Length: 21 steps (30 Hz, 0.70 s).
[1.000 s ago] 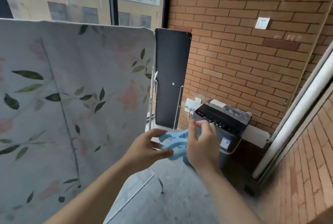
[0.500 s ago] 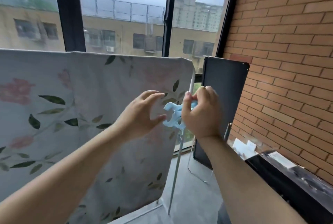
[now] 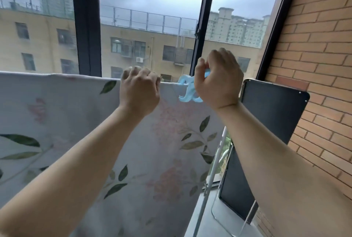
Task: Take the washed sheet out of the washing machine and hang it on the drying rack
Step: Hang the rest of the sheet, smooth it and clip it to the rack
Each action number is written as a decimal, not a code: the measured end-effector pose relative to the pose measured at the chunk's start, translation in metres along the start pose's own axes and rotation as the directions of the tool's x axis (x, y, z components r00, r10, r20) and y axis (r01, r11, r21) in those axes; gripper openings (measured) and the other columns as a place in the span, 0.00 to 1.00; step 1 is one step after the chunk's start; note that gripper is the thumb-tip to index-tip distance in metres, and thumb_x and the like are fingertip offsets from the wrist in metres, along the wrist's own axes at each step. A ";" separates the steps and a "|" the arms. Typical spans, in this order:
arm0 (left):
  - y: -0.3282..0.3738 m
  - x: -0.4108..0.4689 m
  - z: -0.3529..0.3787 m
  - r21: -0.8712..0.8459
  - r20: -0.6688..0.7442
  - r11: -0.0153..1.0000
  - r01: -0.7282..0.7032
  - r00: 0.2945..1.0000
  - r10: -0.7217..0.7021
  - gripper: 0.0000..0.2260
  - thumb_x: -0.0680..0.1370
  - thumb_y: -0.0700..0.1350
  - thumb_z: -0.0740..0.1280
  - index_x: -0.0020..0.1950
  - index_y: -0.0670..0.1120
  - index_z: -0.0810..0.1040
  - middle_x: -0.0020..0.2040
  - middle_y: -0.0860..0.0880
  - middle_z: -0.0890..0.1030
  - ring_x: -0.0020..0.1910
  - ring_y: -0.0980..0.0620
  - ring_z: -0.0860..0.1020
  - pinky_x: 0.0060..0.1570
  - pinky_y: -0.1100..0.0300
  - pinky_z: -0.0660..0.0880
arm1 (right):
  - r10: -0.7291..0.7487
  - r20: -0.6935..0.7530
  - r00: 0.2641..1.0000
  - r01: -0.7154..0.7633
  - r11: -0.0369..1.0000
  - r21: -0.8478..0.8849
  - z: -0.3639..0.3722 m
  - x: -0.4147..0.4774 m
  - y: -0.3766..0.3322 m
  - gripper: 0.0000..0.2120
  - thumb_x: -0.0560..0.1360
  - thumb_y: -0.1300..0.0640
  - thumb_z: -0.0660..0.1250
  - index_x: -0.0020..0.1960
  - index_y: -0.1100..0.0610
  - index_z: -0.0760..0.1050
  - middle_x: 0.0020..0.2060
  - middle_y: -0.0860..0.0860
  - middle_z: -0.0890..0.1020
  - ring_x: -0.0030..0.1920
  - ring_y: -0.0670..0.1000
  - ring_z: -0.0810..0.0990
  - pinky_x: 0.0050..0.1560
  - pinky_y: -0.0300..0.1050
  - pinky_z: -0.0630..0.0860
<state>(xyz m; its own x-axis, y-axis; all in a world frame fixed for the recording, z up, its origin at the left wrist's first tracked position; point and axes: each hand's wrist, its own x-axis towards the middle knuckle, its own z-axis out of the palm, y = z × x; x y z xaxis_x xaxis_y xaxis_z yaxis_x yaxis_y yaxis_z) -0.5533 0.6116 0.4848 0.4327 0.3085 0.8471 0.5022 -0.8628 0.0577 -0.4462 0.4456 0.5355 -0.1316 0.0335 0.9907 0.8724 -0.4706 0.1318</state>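
Sheet (image 3: 76,122) hangs flat from the top of the rack (image 3: 200,212), floral print toward me, in front of a dark-framed window (image 3: 86,27). My left hand (image 3: 140,89) curls its fingers over the top hem and grips it. My right hand (image 3: 219,82) squeezes a blue clip (image 3: 187,89) at the hem, just beside the left. Past the sheet's right edge stands the rack's white leg, then a black panel (image 3: 272,118) near the brick wall (image 3: 314,46), with a strip of grey floor (image 3: 205,223) between.
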 end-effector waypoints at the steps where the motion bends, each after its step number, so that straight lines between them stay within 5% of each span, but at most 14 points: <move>1: 0.001 -0.001 0.005 0.037 -0.004 0.999 0.020 1.000 -0.020 0.16 0.81 0.49 0.57 0.44 0.45 0.81 0.44 0.45 0.83 0.46 0.41 0.77 0.53 0.49 0.64 | -0.014 -0.003 1.000 0.014 1.000 0.010 0.008 0.005 0.001 0.10 0.72 0.60 0.66 0.34 0.59 0.68 0.31 0.54 0.73 0.33 0.55 0.72 0.34 0.42 0.60; 4: 0.001 -0.007 0.014 0.081 -0.033 0.996 0.035 0.999 -0.032 0.17 0.81 0.50 0.56 0.40 0.45 0.79 0.39 0.46 0.81 0.41 0.41 0.77 0.48 0.50 0.63 | -0.050 0.043 0.998 0.046 0.995 0.088 0.027 0.024 0.000 0.08 0.70 0.59 0.65 0.34 0.58 0.70 0.31 0.53 0.74 0.34 0.55 0.74 0.34 0.41 0.60; 7: 0.002 -0.008 0.015 0.121 -0.028 0.992 0.030 0.999 -0.027 0.17 0.81 0.50 0.55 0.41 0.46 0.78 0.39 0.47 0.81 0.42 0.43 0.77 0.48 0.50 0.62 | -0.067 0.236 0.969 0.040 0.992 0.116 0.039 0.044 -0.006 0.05 0.70 0.57 0.61 0.35 0.55 0.69 0.32 0.52 0.74 0.35 0.54 0.73 0.35 0.42 0.62; 13: 0.003 -0.009 0.014 0.135 -0.056 0.990 0.035 0.998 -0.027 0.16 0.82 0.51 0.56 0.44 0.48 0.80 0.43 0.49 0.83 0.44 0.45 0.77 0.49 0.52 0.61 | -0.039 0.649 0.759 -0.052 0.991 0.120 0.070 0.050 0.005 0.06 0.71 0.57 0.59 0.36 0.57 0.72 0.34 0.50 0.76 0.38 0.56 0.76 0.40 0.44 0.68; 17: 0.001 -0.009 0.013 0.130 -0.057 0.989 0.065 0.997 -0.058 0.15 0.82 0.51 0.56 0.47 0.48 0.80 0.45 0.49 0.83 0.46 0.45 0.77 0.51 0.51 0.62 | -0.078 0.727 0.682 0.004 0.995 0.103 0.081 0.053 0.009 0.29 0.77 0.34 0.53 0.35 0.56 0.75 0.31 0.51 0.78 0.34 0.53 0.79 0.36 0.41 0.70; 19: -0.001 -0.008 0.012 0.115 -0.054 0.991 0.065 0.997 -0.059 0.16 0.83 0.52 0.54 0.49 0.49 0.80 0.46 0.50 0.83 0.47 0.45 0.77 0.52 0.51 0.63 | -0.095 0.708 0.700 0.021 0.993 0.113 0.075 0.048 0.012 0.38 0.75 0.26 0.47 0.42 0.56 0.81 0.36 0.53 0.83 0.37 0.54 0.82 0.38 0.42 0.74; 21: 0.001 -0.012 0.012 0.114 -0.015 0.992 0.062 0.998 -0.060 0.19 0.83 0.55 0.50 0.55 0.49 0.79 0.53 0.49 0.82 0.53 0.46 0.76 0.58 0.52 0.63 | -0.090 0.647 0.757 -0.029 0.985 0.172 0.063 0.038 0.016 0.39 0.74 0.25 0.47 0.63 0.53 0.79 0.57 0.54 0.84 0.56 0.55 0.83 0.52 0.49 0.78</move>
<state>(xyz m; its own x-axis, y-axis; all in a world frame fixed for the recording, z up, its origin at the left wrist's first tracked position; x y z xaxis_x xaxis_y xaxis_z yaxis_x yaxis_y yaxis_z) -0.5488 0.6118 0.4679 0.3901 0.3539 0.8500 0.6102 -0.7907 0.0492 -0.4079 0.4954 0.5773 0.1263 0.6381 0.7595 0.9437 -0.3132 0.1062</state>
